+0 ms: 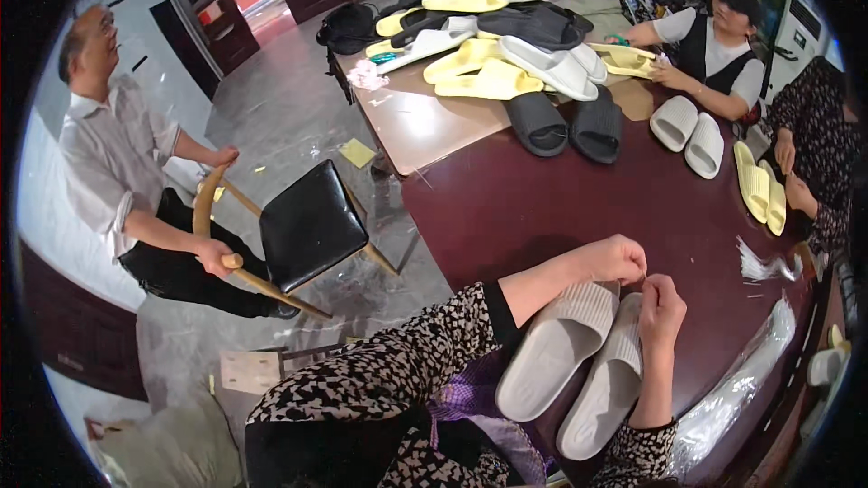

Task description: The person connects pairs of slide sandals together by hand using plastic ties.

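Observation:
A pair of light grey ribbed slide slippers lies side by side before me on the dark red table (506,208), the left slipper (541,363) and the right slipper (597,402) with toes pointing away. Above the toes, my left hand (619,259) is closed in a pinch, its forearm crossing over the left slipper. My right hand (663,309) is also pinched, close beside the right slipper's toe. The two hands' fingertips nearly meet. Whatever thin thing they hold is too small to make out.
Mixed slippers (488,81) pile up at the far table end. Clear plastic strands (737,389) lie at my right, with a smaller bunch (767,264) beyond. White slippers (687,136) and yellow slippers (759,188) sit at the right. A person at left grips a black-seated chair (314,221); others work around the table.

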`<action>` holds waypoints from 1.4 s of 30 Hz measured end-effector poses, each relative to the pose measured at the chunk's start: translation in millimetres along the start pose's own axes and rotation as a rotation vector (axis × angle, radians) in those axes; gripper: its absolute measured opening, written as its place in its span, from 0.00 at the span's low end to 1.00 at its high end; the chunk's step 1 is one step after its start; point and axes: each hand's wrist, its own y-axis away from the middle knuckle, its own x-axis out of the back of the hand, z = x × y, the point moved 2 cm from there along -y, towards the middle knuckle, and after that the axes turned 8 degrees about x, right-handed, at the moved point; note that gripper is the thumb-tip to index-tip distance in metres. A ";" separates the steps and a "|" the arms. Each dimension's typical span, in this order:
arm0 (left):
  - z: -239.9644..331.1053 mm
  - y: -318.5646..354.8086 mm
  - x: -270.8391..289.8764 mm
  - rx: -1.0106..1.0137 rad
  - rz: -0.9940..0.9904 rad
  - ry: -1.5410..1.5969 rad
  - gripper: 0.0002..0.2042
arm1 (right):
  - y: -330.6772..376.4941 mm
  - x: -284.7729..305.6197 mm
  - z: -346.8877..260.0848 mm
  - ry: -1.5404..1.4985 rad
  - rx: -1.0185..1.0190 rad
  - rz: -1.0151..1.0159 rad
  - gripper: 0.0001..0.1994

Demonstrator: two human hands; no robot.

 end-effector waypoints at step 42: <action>-29.2 142.7 62.2 -0.177 0.888 -0.553 0.09 | -19.2 46.2 -5.6 0.086 -0.021 -0.021 0.07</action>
